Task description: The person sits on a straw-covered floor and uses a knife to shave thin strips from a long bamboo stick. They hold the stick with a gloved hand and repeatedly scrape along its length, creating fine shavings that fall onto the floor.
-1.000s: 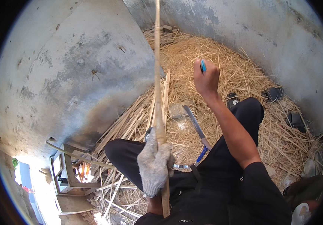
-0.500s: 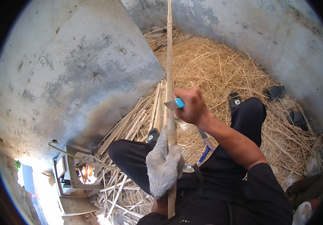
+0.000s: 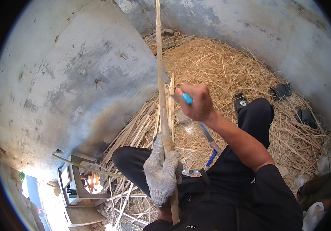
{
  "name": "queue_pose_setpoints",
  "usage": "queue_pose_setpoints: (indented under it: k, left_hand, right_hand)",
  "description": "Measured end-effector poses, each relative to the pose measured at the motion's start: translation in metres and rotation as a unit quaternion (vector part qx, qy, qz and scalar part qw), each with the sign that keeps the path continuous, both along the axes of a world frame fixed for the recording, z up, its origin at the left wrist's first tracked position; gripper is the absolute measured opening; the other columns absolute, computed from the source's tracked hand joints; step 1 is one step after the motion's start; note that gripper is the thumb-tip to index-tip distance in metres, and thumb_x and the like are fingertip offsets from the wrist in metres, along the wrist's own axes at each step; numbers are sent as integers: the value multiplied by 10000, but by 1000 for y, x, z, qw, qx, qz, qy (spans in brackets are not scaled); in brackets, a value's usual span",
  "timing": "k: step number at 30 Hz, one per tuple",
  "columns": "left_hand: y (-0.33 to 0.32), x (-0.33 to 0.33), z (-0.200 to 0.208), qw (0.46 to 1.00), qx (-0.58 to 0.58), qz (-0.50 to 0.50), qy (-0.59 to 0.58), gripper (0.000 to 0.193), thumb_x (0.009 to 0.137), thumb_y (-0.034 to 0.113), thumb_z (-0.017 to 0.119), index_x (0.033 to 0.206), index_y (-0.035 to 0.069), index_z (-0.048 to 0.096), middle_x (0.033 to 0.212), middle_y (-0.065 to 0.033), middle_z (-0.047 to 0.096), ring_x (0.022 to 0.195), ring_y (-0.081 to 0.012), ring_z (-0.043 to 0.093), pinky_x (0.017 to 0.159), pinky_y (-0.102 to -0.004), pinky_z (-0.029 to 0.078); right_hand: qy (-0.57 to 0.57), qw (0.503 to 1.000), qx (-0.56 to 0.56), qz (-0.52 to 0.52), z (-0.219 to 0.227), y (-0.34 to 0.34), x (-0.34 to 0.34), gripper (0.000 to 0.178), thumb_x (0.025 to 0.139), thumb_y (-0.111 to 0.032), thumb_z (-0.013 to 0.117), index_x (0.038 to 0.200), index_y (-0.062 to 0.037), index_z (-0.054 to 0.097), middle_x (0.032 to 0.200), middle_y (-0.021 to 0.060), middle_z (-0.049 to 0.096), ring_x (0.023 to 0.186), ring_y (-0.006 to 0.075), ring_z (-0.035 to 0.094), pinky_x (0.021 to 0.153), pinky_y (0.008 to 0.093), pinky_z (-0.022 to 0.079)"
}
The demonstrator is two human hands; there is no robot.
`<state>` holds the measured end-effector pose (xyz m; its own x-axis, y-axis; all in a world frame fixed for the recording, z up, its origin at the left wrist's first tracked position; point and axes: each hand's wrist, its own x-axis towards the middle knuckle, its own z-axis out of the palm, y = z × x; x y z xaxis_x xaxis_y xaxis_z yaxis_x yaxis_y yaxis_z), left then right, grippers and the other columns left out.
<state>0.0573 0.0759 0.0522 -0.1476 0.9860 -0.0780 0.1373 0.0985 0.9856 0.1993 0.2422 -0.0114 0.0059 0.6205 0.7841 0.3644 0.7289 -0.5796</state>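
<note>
A long pale bamboo pole (image 3: 160, 73) runs from the top of the view down to my lap, leaning slightly left at its far end. My left hand (image 3: 160, 175), in a grey knit glove, is closed around its lower part. Just right of the pole, my bare right hand (image 3: 200, 102) grips a knife by its turquoise handle (image 3: 187, 98). The short blade points left toward the pole and is blurred; it is unclear whether it touches. A second, longer blade (image 3: 205, 132) lies near my right thigh, beside a blue object (image 3: 211, 158).
Straw-like shavings (image 3: 219, 65) heap across the floor ahead and right. Split bamboo strips (image 3: 130, 129) lie at left, near a wooden frame (image 3: 77, 177). Grey walls (image 3: 77, 77) curve around me. Two dark objects (image 3: 280, 91) sit at right, a white bag (image 3: 314, 215) lower right.
The pole's upper part has shifted left and my gloved hand slightly left with it. The knife blade, earlier across the pole, is now right of it.
</note>
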Motion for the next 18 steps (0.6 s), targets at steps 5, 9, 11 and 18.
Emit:
queue_pose_setpoints:
  k: [5, 9, 11, 18]
  left_hand:
    - [-2, 10, -3, 1000, 0, -29, 12, 513, 932, 103, 565, 1426, 9, 459, 567, -12, 538, 431, -71, 489, 403, -225, 388]
    - [-7, 25, 2, 999, -13, 46, -8, 487, 852, 66, 527, 1315, -84, 522, 563, -35, 531, 407, -82, 460, 381, -210, 353]
    - [-6, 11, 0, 999, -33, 2, -7, 501, 891, 76, 547, 1379, -25, 491, 574, -11, 525, 440, -68, 472, 404, -223, 369]
    - [-4, -4, 0, 998, 0, 11, -69, 553, 891, 63, 519, 1426, -48, 434, 606, -12, 520, 443, -62, 447, 407, -211, 372]
  right_hand:
    - [-27, 998, 57, 25, 1, -6, -4, 211, 870, -126, 595, 687, -21, 598, 515, 141, 571, 438, 289, 601, 430, 374, 459]
    - [-62, 998, 14, -14, 1, -6, -7, 239, 871, -130, 595, 657, -23, 590, 501, 128, 562, 413, 256, 579, 423, 367, 452]
    - [-102, 991, -53, -69, -1, 8, -2, 259, 872, -136, 599, 637, -26, 584, 489, 115, 557, 398, 229, 565, 409, 363, 440]
    - [11, 986, 12, -165, 14, 25, 24, 303, 875, -149, 628, 598, -55, 549, 440, 73, 510, 378, 180, 538, 360, 337, 382]
